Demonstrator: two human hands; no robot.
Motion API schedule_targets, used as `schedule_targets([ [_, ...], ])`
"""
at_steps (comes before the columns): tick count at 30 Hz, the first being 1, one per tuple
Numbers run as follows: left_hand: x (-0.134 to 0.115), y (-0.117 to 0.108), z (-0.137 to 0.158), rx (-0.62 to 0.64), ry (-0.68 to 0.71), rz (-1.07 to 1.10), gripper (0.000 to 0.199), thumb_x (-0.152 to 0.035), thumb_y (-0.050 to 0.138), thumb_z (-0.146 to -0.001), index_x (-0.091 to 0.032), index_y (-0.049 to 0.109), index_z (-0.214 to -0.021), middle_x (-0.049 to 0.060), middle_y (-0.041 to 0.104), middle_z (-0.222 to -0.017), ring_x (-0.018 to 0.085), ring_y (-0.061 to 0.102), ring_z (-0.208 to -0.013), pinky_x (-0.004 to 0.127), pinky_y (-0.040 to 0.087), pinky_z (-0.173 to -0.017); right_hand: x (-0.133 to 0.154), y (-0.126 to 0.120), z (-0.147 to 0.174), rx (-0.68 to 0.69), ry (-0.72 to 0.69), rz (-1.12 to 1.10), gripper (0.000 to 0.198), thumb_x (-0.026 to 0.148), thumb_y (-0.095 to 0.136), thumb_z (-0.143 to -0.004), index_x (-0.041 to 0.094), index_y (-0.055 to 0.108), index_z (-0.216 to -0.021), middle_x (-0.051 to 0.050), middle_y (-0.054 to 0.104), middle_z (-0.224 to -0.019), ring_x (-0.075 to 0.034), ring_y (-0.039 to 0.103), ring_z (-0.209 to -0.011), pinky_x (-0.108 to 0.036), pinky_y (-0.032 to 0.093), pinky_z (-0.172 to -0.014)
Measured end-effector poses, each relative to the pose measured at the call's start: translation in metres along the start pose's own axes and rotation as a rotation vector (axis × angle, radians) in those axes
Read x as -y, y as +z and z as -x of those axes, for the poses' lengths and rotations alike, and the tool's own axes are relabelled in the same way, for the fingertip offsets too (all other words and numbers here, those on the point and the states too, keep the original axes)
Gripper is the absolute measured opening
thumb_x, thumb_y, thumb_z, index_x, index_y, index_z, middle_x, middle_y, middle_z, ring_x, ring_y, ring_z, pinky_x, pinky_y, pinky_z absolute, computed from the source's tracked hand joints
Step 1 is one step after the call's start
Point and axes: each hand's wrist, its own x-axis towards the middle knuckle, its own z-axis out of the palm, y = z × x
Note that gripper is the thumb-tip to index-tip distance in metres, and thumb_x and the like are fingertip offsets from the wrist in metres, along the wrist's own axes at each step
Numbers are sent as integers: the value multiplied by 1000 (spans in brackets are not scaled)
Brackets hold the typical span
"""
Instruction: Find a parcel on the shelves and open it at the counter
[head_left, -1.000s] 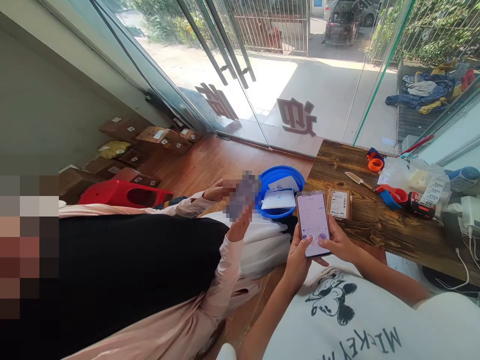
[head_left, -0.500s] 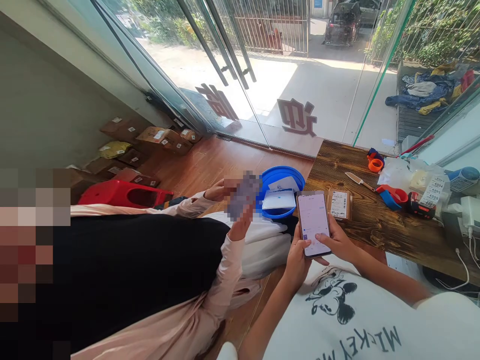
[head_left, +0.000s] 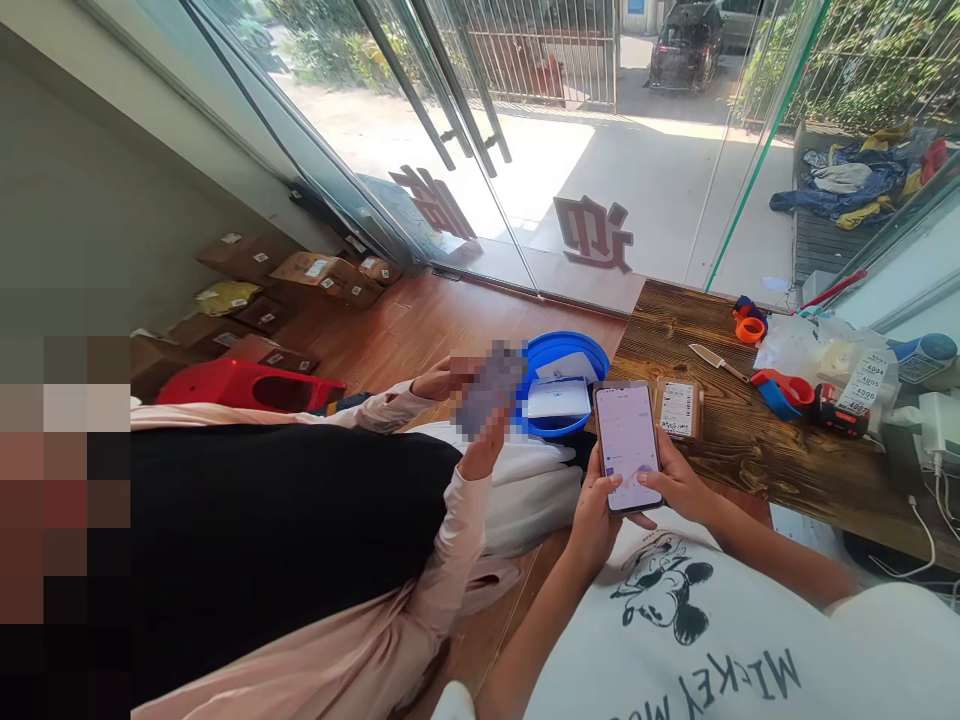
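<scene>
A smartphone [head_left: 628,440] with a lit pale screen is held upright in front of my white shirt. Wrapped round its lower left side is my left hand [head_left: 597,510], thumb on the glass. My right hand [head_left: 681,475] grips the lower right side, and its thumb also rests on the screen. The text on the display is too small to read. Just behind the phone, a small cardboard parcel [head_left: 679,408] with a white label lies on the dark wooden table [head_left: 720,440].
At my left sits another person [head_left: 300,510], whose hands hold a blurred-out object [head_left: 487,392]. Beyond is a blue bucket [head_left: 566,345] with white packets inside. A knife [head_left: 716,360], orange tape rolls and a label roll [head_left: 862,385] lie on the table. Boxes [head_left: 322,272] line the wall.
My thumbs have shifted slightly on the phone's screen, the right one a little. Both hands keep their hold, and the other person stays in nearly the same pose.
</scene>
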Motion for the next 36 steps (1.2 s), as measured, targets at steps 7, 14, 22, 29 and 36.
schedule_targets([
  [7,-5,3,1,-47,-27,-5,103,-23,68,-71,-42,22,-162,8,66,-122,29,70,-95,32,65,-46,3,0,-4,-27,71,-111,55,39,65,-82,29,54,-135,-7,69,-121,-27,65,-109,-44,60,-89],
  [14,-4,1,-2,-10,-24,-7,101,-23,65,-70,-41,23,-160,6,67,-120,24,69,-87,31,64,-47,4,-3,-7,2,37,-88,55,43,68,-82,27,53,-132,-9,69,-123,-27,65,-110,-43,58,-89],
  [22,-3,-1,-3,10,-6,9,101,-22,64,-73,-39,19,-162,4,69,-111,28,70,-97,31,65,-50,-3,-1,-3,-7,-35,64,67,41,75,-83,25,44,-139,-8,65,-119,-24,64,-105,-42,57,-93],
  [29,-5,6,-2,-26,5,-6,102,-25,70,-75,-37,20,-163,3,69,-104,21,68,-76,32,63,-43,-4,-1,-5,-7,-22,33,65,40,74,-82,25,45,-138,-7,66,-117,-24,65,-103,-42,58,-91],
  [36,-2,5,-2,-56,3,-27,100,-30,77,-77,-36,25,-162,7,70,-111,22,71,-77,28,62,-44,0,1,-5,-50,15,4,57,33,62,-83,26,48,-138,-7,68,-123,-24,64,-107,-41,57,-91],
])
